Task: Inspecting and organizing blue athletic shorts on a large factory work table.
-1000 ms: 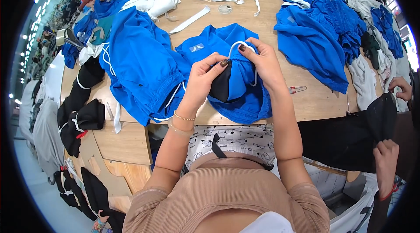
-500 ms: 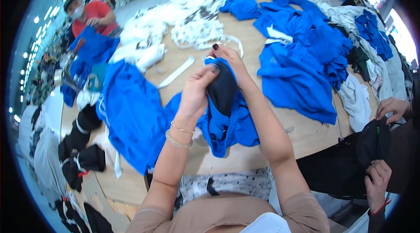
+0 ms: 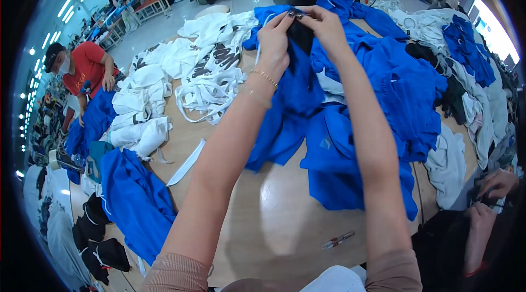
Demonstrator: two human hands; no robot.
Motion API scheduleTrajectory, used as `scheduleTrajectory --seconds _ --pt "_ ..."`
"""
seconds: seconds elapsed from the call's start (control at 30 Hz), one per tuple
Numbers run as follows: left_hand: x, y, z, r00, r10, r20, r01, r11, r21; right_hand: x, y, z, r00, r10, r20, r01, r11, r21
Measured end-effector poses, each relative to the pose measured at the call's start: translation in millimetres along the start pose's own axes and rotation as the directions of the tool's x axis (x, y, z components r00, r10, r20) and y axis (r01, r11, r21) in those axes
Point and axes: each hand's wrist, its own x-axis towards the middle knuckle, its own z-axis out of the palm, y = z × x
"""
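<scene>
Up and out over the table, both arms stretch forward with a blue garment (image 3: 290,105) hanging from the hands. My left hand (image 3: 275,42) pinches its top edge on the left, fingers closed. My right hand (image 3: 327,31) pinches the same edge just to the right, and the fingertips of the two hands nearly meet. Between them shows a black piece of fabric (image 3: 301,38) on the garment. A thin white cord (image 3: 259,50) hangs beside my left hand. The garment's lower part drapes toward the tabletop, next to more blue garments (image 3: 378,94).
White garments (image 3: 148,86) and a tangle of white straps (image 3: 211,92) lie left of centre. A white strip (image 3: 186,163), a small metal tool (image 3: 338,241) and another blue garment (image 3: 137,201) are nearer. Black bundles (image 3: 104,248) lie at left. Co-workers stand left, opposite and right.
Both hands have moved up and away from my body, lifting the blue garment, which now hangs down from them. The view has shifted, and the small metal tool now shows fully.
</scene>
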Motion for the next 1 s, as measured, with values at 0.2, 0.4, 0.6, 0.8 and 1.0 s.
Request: scheduleTrajectory --seconds 0.2,0.4,0.6,0.8,1.0 --pt "41.3 -101.0 -13.6 0.963 -0.269 -0.018 0.268 0.962 -0.045 25.9 102.9 -60.2 0.907 0.420 -0.020 -0.408 0.891 0.201" --pt "58.7 -165.7 -16.6 0.951 -0.308 0.022 0.307 0.951 0.039 14.1 173.5 -71.7 0.935 0.326 -0.141 -0.279 0.920 0.276" --pt "75.1 -192.6 -23.1 0.954 -0.296 -0.044 0.294 0.955 -0.034 10.0 196.7 -57.5 0.899 0.223 -0.376 -0.157 0.968 0.197" --pt "78.2 -182.2 -29.4 0.979 -0.204 0.029 0.188 0.941 0.283 14.6 204.6 -61.9 0.936 0.094 -0.339 -0.086 0.996 0.038" --pt "85.5 -147.8 -33.2 0.766 0.351 0.539 -0.633 0.266 0.727 14.3 203.9 -58.1 0.953 -0.019 -0.302 0.005 0.999 -0.047"
